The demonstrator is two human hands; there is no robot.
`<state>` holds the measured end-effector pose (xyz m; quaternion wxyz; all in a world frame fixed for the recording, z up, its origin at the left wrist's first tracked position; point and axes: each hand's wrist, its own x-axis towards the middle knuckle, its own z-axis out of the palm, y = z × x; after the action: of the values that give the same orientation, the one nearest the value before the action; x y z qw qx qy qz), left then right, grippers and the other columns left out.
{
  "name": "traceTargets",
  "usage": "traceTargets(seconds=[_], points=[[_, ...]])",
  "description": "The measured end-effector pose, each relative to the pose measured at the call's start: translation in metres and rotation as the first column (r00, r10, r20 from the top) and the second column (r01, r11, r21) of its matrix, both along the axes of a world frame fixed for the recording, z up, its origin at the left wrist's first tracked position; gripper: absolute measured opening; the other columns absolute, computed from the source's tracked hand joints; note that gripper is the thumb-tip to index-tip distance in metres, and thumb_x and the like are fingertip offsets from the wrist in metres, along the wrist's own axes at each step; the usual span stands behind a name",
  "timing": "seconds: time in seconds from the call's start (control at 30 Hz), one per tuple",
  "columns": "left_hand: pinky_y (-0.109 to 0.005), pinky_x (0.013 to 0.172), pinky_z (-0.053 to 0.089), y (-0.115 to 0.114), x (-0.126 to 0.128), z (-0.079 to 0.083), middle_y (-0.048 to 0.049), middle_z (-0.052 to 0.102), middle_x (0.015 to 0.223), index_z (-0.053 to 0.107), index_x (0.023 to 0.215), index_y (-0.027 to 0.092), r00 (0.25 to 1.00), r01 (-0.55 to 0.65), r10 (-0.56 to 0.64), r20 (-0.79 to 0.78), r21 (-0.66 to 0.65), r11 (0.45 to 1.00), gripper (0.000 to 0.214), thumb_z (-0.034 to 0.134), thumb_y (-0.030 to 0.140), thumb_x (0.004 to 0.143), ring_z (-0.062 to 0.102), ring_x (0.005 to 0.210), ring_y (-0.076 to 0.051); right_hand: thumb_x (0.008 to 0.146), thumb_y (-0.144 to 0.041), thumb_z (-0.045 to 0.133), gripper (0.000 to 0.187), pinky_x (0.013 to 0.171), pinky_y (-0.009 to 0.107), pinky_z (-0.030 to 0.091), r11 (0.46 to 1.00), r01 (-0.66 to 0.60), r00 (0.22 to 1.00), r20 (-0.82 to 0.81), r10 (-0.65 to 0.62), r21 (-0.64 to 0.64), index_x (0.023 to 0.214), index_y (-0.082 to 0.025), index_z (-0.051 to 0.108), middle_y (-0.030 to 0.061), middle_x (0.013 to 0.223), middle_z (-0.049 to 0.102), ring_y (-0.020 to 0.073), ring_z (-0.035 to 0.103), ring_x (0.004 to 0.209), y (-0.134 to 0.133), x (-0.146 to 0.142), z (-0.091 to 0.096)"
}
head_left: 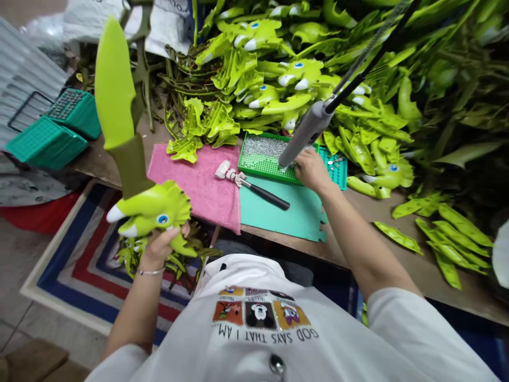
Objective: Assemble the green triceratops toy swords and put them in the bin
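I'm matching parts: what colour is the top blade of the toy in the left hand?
The blade is bright yellow-green, best seen in the head view.

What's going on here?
The left hand holds up a green toy with a blade and a horned head. The right hand is at the green tray of small metal parts, beside a hanging grey tool; its grip is unclear. A black-handled tool lies on the bench mats.

Right of the pink cloth (191, 188) lies a turquoise mat (294, 212); left of the cloth, green baskets (45, 140); beyond it, white sacks (170, 26).
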<state>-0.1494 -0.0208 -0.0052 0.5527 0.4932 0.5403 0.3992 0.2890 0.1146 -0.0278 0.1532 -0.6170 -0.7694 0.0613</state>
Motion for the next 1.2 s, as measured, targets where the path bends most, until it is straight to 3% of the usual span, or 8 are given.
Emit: traceTargets(seconds=[0.1,0.17,0.37,0.53,0.77,0.93,1.07,1.2], points=[[-0.034,0.062,0.051,0.025,0.043,0.003,0.001,0.05,0.056,0.059,0.065,0.02,0.966,-0.057,0.079,0.248,-0.093,0.994,0.03,0.07,0.048,0.067,0.048,0.054,-0.013,0.078,-0.009,0.049,0.022,0.074,0.035,0.035,0.996,-0.091,0.993,0.071,0.09,0.011,0.064,-0.018,0.063,0.0105,0.074,0.067,0.0212,0.051,0.081,0.007,-0.001,0.003],[-0.032,0.062,0.051,0.035,0.069,-0.002,0.003,0.044,0.053,0.055,0.061,0.019,0.925,-0.004,0.083,0.371,-0.208,0.978,0.034,0.069,0.05,0.065,0.048,0.053,-0.012,0.077,-0.013,0.055,0.023,0.069,0.035,0.029,0.991,-0.126,0.991,0.055,0.124,0.043,0.055,-0.019,0.056,0.0107,0.067,0.062,0.0195,0.046,0.076,0.009,0.0,0.005],[-0.027,0.055,0.042,0.039,0.115,-0.039,0.0034,0.044,0.055,0.066,0.083,0.018,0.825,0.087,0.075,0.56,-0.258,0.962,0.046,0.064,0.056,0.057,0.041,0.052,-0.011,0.07,-0.015,0.066,0.033,0.064,0.036,0.026,0.995,-0.068,0.997,-0.021,0.069,0.067,0.047,-0.023,0.043,0.0092,0.059,0.053,0.0148,0.033,0.062,0.018,0.002,0.002],[-0.027,0.059,0.04,0.026,0.133,-0.049,0.0037,0.047,0.058,0.067,0.083,0.018,0.712,0.209,0.032,0.701,-0.255,0.944,0.046,0.072,0.054,0.055,0.034,0.054,-0.008,0.066,-0.017,0.072,0.012,0.062,0.034,0.034,0.983,0.183,0.976,-0.125,-0.18,0.013,0.058,-0.022,0.065,0.0112,0.069,0.066,0.0174,0.05,0.062,0.012,0.0,0.0],[-0.025,0.059,0.044,0.024,0.137,-0.044,0.0041,0.051,0.061,0.069,0.084,0.015,0.67,0.233,0.047,0.741,-0.27,0.934,0.046,0.08,0.046,0.053,0.036,0.051,-0.006,0.072,-0.018,0.066,0.011,0.071,0.037,0.05,0.955,0.274,0.919,-0.325,-0.224,0.117,0.068,-0.022,0.076,0.0135,0.078,0.075,0.0245,0.067,0.073,-0.004,0.004,0.0],[-0.027,0.066,0.048,0.012,0.139,-0.03,0.0061,0.048,0.057,0.067,0.091,0.014,0.695,0.13,0.105,0.712,-0.268,0.955,0.042,0.081,0.041,0.062,0.052,0.057,-0.01,0.085,-0.03,0.062,0.022,0.065,0.039,0.05,0.872,0.322,0.891,-0.429,-0.148,0.369,0.088,-0.021,0.082,0.0136,0.077,0.073,0.024,0.067,0.07,-0.055,-0.04,0.034],[-0.034,0.077,0.053,-0.002,0.146,-0.024,0.0016,0.055,0.064,0.062,0.077,0.018,0.812,-0.101,0.211,0.544,-0.225,0.969,0.033,0.077,0.046,0.072,0.062,0.07,-0.016,0.087,-0.023,0.066,0.015,0.06,0.033,0.05,0.92,0.124,0.788,-0.601,0.137,0.372,0.093,-0.026,0.079,0.006,0.079,0.073,0.0181,0.066,0.067,-0.106,-0.112,0.074],[-0.037,0.086,0.055,-0.01,0.146,-0.029,-0.0055,0.07,0.096,0.069,0.093,0.02,0.961,-0.11,0.159,0.225,-0.214,0.97,0.026,0.066,0.045,0.09,0.066,0.099,-0.022,0.086,-0.019,0.065,0.009,0.064,0.032,0.055,0.968,-0.065,0.609,-0.759,0.23,0.241,0.089,-0.023,0.072,0.0033,0.079,0.074,0.0164,0.068,0.069,-0.133,-0.174,0.087]])
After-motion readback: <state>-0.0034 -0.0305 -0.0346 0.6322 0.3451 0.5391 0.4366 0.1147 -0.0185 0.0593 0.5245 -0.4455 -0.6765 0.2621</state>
